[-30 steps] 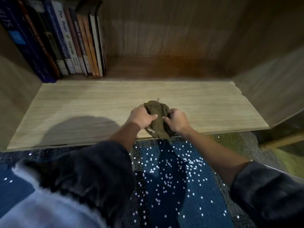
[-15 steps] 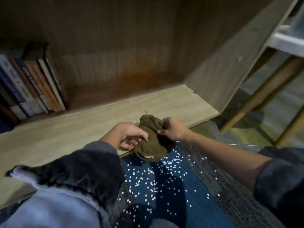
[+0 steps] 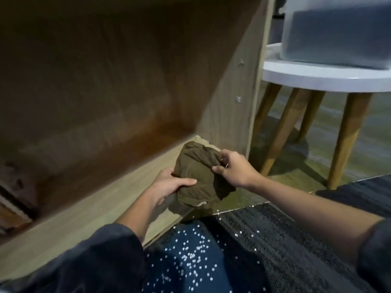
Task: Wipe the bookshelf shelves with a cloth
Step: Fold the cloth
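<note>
Over the right front corner of the light wooden bookshelf shelf (image 3: 88, 210): crumpled olive-brown cloth (image 3: 197, 176), gripped from below by left hand (image 3: 169, 186), pinched at its upper right edge by right hand (image 3: 234, 169), beside white round table (image 3: 317, 78).

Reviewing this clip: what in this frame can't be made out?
Head view only:
- Books: motion-blurred, cut by left edge.
- Shelf under the cloth: hidden by cloth and left hand.
- Right hand fingertips: buried in cloth.
- Box on the stool: blurred, cropped.
</note>
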Action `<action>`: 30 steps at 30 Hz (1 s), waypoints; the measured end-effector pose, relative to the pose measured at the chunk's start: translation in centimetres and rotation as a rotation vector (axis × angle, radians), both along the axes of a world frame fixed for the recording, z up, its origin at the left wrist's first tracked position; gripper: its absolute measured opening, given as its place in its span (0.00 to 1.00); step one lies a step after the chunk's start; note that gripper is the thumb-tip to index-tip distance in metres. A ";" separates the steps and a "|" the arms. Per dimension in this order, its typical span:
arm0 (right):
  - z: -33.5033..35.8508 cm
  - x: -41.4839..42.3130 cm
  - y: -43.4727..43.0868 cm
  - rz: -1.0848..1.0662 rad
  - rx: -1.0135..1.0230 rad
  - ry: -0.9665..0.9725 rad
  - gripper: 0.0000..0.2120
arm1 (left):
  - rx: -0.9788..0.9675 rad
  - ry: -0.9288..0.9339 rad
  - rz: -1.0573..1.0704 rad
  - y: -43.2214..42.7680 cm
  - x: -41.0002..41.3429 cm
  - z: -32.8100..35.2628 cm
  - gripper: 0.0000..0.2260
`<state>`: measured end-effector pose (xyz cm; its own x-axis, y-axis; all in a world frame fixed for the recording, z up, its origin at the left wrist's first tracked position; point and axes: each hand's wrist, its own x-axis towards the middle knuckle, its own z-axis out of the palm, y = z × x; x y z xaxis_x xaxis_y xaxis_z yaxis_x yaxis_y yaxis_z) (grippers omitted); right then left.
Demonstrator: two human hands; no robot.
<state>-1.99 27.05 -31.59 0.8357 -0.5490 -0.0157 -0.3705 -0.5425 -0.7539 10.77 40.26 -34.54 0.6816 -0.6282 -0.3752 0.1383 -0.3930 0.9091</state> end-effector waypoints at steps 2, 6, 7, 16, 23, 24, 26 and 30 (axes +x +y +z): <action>1.4 -1.1 -3.4 -0.092 0.083 -0.005 0.08 | 0.012 0.006 0.060 -4.2 -1.2 1.5 0.19; 4.9 -3.4 -7.6 -0.184 0.049 0.015 0.06 | 0.089 -0.002 0.090 -9.5 -5.6 4.9 0.20; 6.4 -4.5 -8.6 -0.218 0.035 0.023 0.05 | 0.092 0.004 0.093 -10.7 -6.7 5.8 0.22; 23.3 -15.2 -11.5 -0.412 -0.052 -0.090 0.03 | 0.176 -0.288 0.101 -16.9 -18.4 23.0 0.29; 37.7 -14.9 -22.2 -0.514 -0.296 -0.328 0.08 | -0.071 -0.481 0.034 -27.5 -17.9 38.6 0.12; 38.3 -14.3 -24.4 -0.540 -0.292 -0.308 0.07 | -0.061 -0.508 0.016 -29.6 -17.1 39.5 0.11; 38.2 -13.1 -27.9 -0.559 -0.256 -0.258 0.09 | -0.021 -0.486 0.000 -33.3 -15.7 40.3 0.15; 35.1 -11.1 -31.6 -0.470 -0.163 0.077 0.15 | 0.213 -0.415 -0.061 -37.2 -12.6 38.3 0.19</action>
<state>-13.11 -4.58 3.52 0.4971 -0.8663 0.0497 -0.6547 -0.4121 -0.6336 -1.80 3.05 3.74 0.7657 -0.6102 -0.2035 -0.2489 -0.5728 0.7810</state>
